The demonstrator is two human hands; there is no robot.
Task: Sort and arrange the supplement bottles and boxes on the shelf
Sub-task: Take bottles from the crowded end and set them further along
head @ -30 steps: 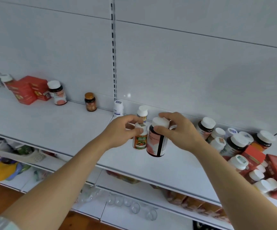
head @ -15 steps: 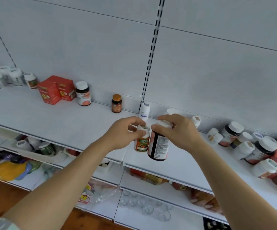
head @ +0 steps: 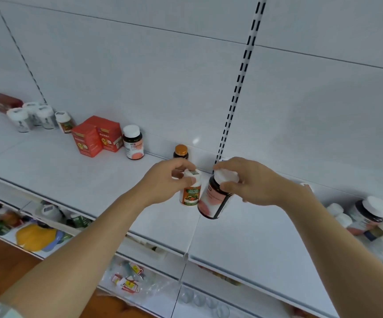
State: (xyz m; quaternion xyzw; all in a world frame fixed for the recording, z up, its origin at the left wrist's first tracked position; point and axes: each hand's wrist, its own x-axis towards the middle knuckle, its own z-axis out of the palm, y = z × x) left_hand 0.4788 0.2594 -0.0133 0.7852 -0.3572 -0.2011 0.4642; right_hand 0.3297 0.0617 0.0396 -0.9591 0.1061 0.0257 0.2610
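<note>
Your left hand pinches the small bottle by its white cap; your right hand curls round the cap of the dark bottle. Both hang just above the shelf, almost touching. They look rigid, light and smooth-sided, so you probably hold safer lower on the body, since a cap may turn. Since half a second ago your view has swung right and the red boxes sit nearer centre.

Small white bottle upright, beside tilted dark bottle.
</note>
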